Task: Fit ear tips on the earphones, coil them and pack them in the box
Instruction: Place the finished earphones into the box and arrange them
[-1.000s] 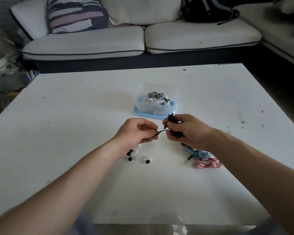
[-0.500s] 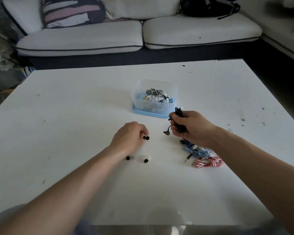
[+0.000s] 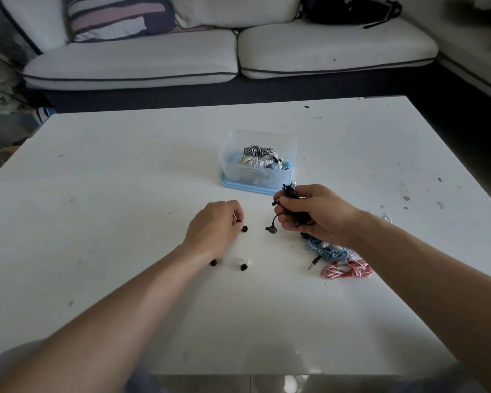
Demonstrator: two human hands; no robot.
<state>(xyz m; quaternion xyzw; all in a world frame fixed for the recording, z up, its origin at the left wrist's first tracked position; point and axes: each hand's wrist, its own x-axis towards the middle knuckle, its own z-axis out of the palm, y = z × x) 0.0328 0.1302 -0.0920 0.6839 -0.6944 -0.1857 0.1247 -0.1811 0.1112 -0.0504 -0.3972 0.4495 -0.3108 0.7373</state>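
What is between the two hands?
In the head view, a black ear tip beside the left hand and a black earbud dangling from the earphones in the right hand; otherwise bare table.

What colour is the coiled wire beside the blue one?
The coiled wire is red-and-white striped, clearest in the head view.

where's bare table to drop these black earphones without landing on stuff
Widest bare table: left of the left hand. Also the near strip below the ear tips, and behind the box. Crowded: between the hands, and beside the right hand gripping the black earphones, where blue earphones and red-striped earphones lie.
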